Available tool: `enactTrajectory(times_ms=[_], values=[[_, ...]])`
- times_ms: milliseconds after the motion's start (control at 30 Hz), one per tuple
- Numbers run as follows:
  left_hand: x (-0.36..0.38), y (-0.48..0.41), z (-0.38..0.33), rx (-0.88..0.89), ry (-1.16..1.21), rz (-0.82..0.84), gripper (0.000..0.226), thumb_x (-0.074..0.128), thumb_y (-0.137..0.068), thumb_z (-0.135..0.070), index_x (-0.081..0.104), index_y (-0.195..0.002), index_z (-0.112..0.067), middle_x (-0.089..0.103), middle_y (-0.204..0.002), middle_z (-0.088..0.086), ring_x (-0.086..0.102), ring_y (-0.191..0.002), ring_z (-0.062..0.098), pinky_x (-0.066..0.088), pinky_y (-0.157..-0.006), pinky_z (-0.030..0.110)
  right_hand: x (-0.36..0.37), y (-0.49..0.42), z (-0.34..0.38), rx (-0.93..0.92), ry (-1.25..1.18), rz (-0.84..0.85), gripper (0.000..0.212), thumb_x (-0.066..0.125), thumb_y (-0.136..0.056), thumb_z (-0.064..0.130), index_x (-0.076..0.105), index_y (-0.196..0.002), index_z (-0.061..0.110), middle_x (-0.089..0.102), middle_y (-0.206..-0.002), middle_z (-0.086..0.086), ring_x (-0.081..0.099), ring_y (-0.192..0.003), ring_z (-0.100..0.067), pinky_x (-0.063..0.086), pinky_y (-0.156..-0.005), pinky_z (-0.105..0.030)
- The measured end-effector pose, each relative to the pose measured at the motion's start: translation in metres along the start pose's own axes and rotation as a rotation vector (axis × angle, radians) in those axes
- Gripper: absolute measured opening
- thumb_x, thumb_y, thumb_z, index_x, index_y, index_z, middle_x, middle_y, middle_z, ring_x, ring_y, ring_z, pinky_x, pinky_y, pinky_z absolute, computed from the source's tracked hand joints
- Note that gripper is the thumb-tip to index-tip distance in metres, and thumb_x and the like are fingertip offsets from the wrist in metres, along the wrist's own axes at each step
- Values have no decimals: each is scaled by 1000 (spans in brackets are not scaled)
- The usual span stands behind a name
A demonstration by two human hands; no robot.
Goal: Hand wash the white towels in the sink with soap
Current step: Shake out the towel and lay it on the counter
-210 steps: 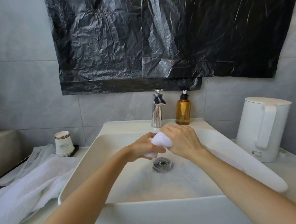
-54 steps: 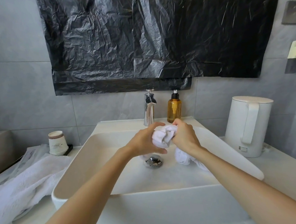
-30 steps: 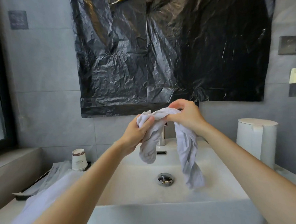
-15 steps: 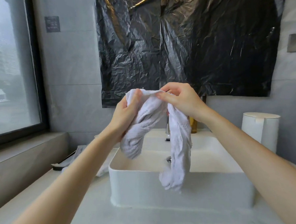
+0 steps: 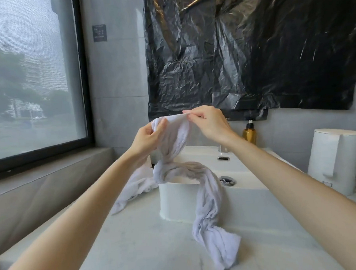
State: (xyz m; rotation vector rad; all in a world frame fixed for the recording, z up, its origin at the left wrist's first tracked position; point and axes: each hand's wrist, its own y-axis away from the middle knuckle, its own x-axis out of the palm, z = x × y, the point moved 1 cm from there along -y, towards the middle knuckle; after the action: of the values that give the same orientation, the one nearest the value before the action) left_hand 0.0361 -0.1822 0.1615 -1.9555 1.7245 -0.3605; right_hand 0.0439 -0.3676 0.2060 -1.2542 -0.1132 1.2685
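A wet, twisted white towel [image 5: 208, 197] hangs in the air over the left corner of the white sink [image 5: 177, 201]. My left hand [image 5: 147, 138] grips its top edge on the left and my right hand [image 5: 208, 122] pinches the same edge on the right. The towel's long twisted tail drops in front of the sink wall. A second white towel [image 5: 134, 185] lies crumpled on the counter left of the sink. The amber soap bottle [image 5: 249, 132] stands behind the sink, partly hidden by my right wrist.
A white kettle [image 5: 335, 162] stands on the counter at the right. The drain plug [image 5: 227, 180] shows in the basin. The tap is mostly hidden behind my right arm. Black plastic sheet [image 5: 251, 48] covers the wall above. A window [image 5: 29, 76] and grey ledge are at the left.
The towel came up out of the basin and was untwisted. Both hands carried it left, past the sink's left corner. Its tail now hangs longer.
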Motion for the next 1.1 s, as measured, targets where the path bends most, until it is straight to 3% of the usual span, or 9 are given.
enactTrajectory(times_ms=[167,233,333,467,533,633,767,933,1100], values=[[-21,-8,-29,64,21,143,42,54,-87,-59,58,-116,-29,66,-100,0,61,-91,15,51,-79,33,-4,-20,24,59,-251,-172,22,50,-96,24,72,-94,23,71,-92,4,65,-92,-21,54,-84,-43],[-25,-8,-30,10,39,311,56,61,-84,-60,53,-128,-27,67,-120,4,66,-106,18,54,-90,36,-11,-27,32,45,-279,-223,21,48,-97,24,66,-89,20,65,-85,5,62,-89,-18,53,-80,-36],[-33,-2,-31,-13,-110,395,53,67,-83,-55,62,-118,-16,69,-115,9,67,-103,16,55,-94,36,-21,-30,38,-12,-184,-280,23,49,-97,25,64,-86,13,61,-78,6,55,-78,-12,42,-66,-18],[-47,-10,-30,139,-314,170,32,73,-83,-45,72,-94,-14,74,-92,5,67,-85,19,52,-82,29,-28,-29,24,9,17,-342,26,50,-95,33,57,-76,16,52,-65,7,55,-72,-20,39,-62,-29],[-53,-18,-33,236,-257,-25,25,76,-83,-32,62,-75,-13,57,-67,4,50,-65,12,43,-61,26,-25,-28,12,19,65,-269,26,49,-97,33,58,-81,14,56,-80,3,52,-80,-19,33,-67,-28],[-59,-29,-32,263,-218,-192,27,76,-83,-19,53,-68,-16,48,-64,-2,48,-67,13,52,-61,37,-11,-26,5,54,-287,-24,24,47,-98,22,65,-101,8,59,-119,7,52,-112,-8,37,-91,-23],[-70,-42,-36,276,-235,-353,32,76,-82,-24,47,-69,-20,51,-65,-6,47,-64,12,42,-61,32,8,-30,23,119,-800,38,31,44,-93,10,36,-64,18,38,-70,-2,38,-71,-13,32,-67,-30],[-101,-55,-84,391,-394,-558,25,70,-81,-25,48,-79,-13,47,-66,-9,42,-61,10,34,-53,27,12,-51,52,-137,-388,-53,41,49,-99,30,28,-66,18,27,-63,3,24,-59,-9,22,-57,-29],[-145,-58,-96,367,-532,-694,27,70,-83,-29,47,-84,-15,45,-67,-12,44,-69,18,30,-51,24,36,-65,63,-125,-74,219,68,79,-68,54,35,-103,17,44,-91,6,45,-77,-10,37,-63,-27]])
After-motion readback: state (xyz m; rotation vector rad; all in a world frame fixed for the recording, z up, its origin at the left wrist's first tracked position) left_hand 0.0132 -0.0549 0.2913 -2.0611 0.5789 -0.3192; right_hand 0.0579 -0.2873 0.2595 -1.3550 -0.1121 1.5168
